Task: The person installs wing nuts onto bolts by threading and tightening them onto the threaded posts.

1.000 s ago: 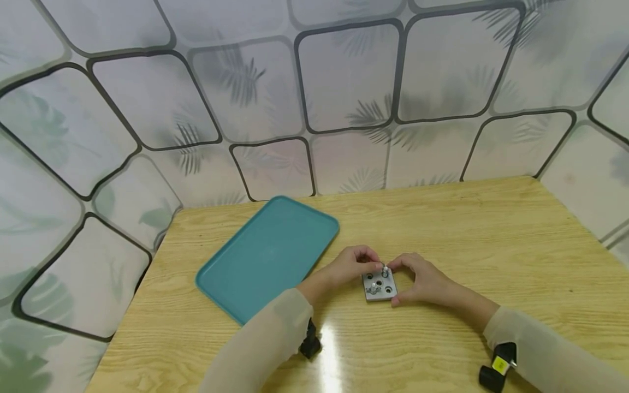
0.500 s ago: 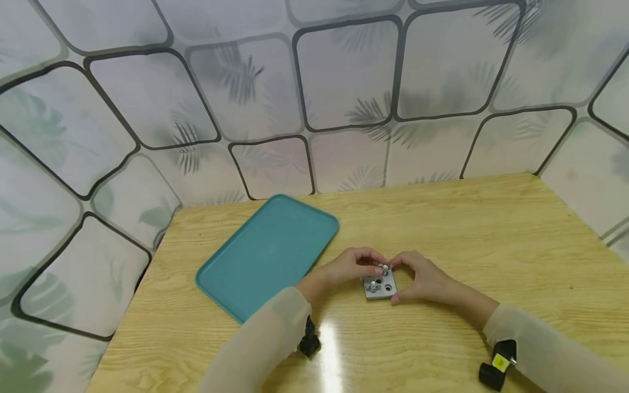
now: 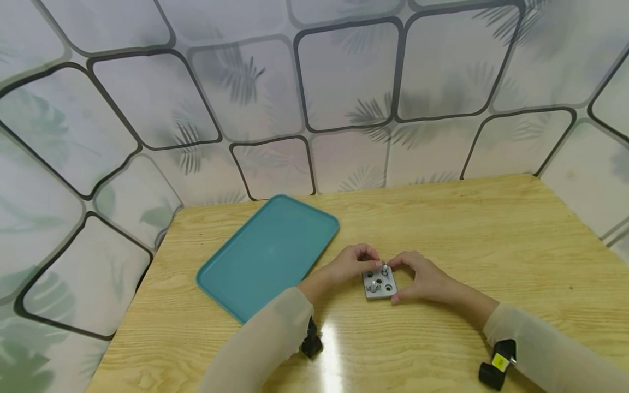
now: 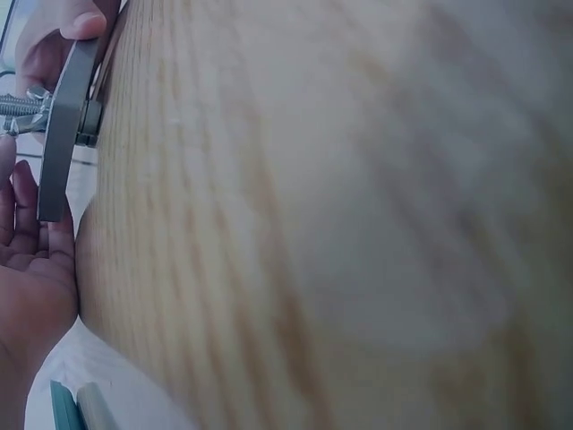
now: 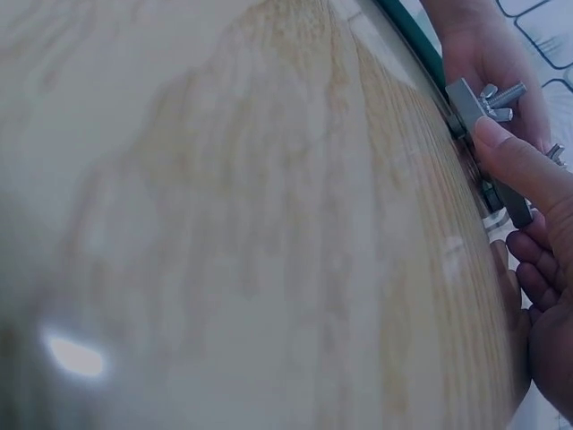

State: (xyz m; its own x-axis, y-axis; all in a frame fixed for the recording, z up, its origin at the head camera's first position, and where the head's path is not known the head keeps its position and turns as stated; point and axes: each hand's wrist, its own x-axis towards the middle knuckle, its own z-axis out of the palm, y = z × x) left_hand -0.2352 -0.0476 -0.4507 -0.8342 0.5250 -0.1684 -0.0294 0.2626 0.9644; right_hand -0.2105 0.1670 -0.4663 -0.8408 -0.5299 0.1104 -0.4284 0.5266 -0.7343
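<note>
A small square metal plate (image 3: pixel 382 295) with several holes is held just above the wooden table. Two bolts with wing nuts stand up from it: a near wing nut (image 3: pixel 374 286) and a far wing nut (image 3: pixel 385 269). My left hand (image 3: pixel 348 266) has thumb and fingers at the far wing nut and seems to pinch it. With thumb on the near right corner and fingers at the far side, my right hand (image 3: pixel 426 279) grips the plate. A bolt head (image 4: pixel 88 123) shows beneath the plate in the left wrist view.
A teal tray (image 3: pixel 267 251) lies slanted on the wooden table (image 3: pixel 472 234), left of the hands. Patterned cloth (image 3: pixel 349 76) hangs behind the table. A black wrist camera (image 3: pixel 310 341) sits below the left sleeve, another wrist camera (image 3: pixel 496 368) below the right.
The left fingers reached rightward over the far wing nut half a second ago and have drawn back slightly left now. The right hand and the plate have stayed nearly in place.
</note>
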